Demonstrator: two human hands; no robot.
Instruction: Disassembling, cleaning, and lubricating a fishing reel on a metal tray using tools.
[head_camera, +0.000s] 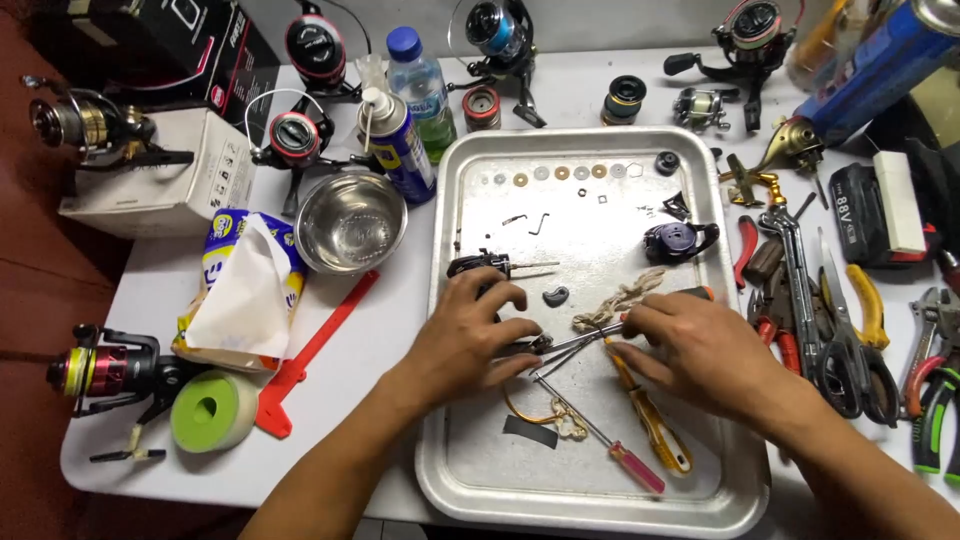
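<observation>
We have the reel well stripped: washers lie in a row at the tray's far edge, the dark body and side cover set apart. Reassembly not yet visible. Left hand pinches a small dark part mid-tray; right hand grips tweezers, apparently closed on it. Tweezers' long axis runs roughly left-right, tips toward the left hand. Two screwdrivers lie unheld below.

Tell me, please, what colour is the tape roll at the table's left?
Light green tape roll, head view.
</observation>
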